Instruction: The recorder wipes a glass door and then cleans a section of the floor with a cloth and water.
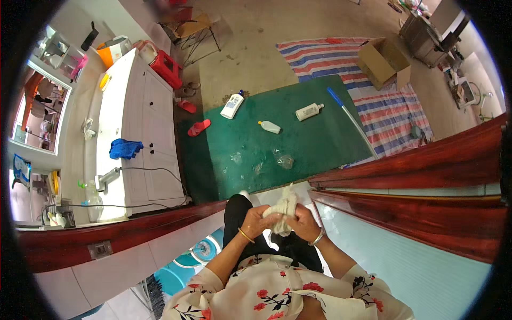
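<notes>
A bunched cream-coloured cloth [283, 212] is held in front of my body, between both hands. My left hand [258, 220] grips its left side, with a gold bangle at the wrist. On the other side my right hand [301, 223] has its fingers closed on the same cloth, a silver bangle on that wrist. One end of the cloth sticks up past my hands. Beyond it, a green mat [236, 160] covers the floor and carries several plastic bottles, among them a white bottle with a dark blue cap [232, 105].
A red-brown wooden door frame [132, 236] and a door [420, 216] flank me. Left stands a white cabinet [156, 116] with a blue cloth [125, 149] and a cord. Red slippers [199, 128], crumpled clear plastic [284, 160], a blue-handled pole [352, 120] and a cardboard box [382, 64] lie ahead.
</notes>
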Demonstrator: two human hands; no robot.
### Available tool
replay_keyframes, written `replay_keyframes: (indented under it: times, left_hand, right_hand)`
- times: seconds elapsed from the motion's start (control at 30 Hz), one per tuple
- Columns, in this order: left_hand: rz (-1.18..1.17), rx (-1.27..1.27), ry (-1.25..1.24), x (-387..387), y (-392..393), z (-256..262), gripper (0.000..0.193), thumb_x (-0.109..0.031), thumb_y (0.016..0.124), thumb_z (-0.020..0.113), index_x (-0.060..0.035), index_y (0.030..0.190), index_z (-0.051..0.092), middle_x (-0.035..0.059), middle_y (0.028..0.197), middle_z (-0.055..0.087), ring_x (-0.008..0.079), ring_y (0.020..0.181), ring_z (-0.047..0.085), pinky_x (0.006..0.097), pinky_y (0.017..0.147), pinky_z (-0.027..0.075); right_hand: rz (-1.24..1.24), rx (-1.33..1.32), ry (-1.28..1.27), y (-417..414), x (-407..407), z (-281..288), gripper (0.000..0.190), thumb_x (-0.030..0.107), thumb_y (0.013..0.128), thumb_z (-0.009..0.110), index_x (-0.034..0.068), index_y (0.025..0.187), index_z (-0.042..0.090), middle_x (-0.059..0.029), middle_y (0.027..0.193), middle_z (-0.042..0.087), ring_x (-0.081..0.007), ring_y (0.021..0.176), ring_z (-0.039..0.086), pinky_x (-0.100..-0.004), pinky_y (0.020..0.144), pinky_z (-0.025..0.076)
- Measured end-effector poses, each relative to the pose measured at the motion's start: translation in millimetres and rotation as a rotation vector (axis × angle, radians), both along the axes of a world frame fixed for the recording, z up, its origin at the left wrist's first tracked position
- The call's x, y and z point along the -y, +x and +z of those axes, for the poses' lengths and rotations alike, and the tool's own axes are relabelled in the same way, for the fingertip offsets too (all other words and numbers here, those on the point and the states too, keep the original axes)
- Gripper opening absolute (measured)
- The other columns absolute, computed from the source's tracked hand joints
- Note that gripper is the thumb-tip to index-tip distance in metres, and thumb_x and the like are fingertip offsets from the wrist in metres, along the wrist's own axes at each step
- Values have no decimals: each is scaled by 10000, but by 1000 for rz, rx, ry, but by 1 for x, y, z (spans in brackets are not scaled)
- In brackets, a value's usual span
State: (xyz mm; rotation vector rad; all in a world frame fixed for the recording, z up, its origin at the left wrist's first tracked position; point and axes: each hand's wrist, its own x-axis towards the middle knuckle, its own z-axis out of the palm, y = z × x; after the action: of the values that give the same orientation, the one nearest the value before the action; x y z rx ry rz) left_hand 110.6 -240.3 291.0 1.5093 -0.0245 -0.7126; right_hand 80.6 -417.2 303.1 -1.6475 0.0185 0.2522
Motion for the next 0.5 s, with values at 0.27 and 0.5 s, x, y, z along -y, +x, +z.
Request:
replay_keyframes:
  times: [0.27, 0.5]
  left_hand:
    - [37, 22, -33, 7, 106, -5, 133, -116, 746, 691, -32, 747, 588, -32, 692, 571, 37, 640, 511, 194, 580, 427]
    - [-302, 95, -157, -16, 242, -30, 134, -117, 756, 683, -38, 787, 580, -32, 758, 552, 37, 700, 497, 198, 623, 417]
  right_hand:
    - [-369, 103, -377, 33, 58, -16, 186, 123, 703, 659, -40, 775, 604, -129, 941, 538, -206, 830, 524, -301, 691, 430]
    - [-244, 335, -602, 130, 16, -11, 194, 91, 612, 679, -19, 734, 576, -197, 1143, 495, -301, 1093, 472, -355, 921, 364]
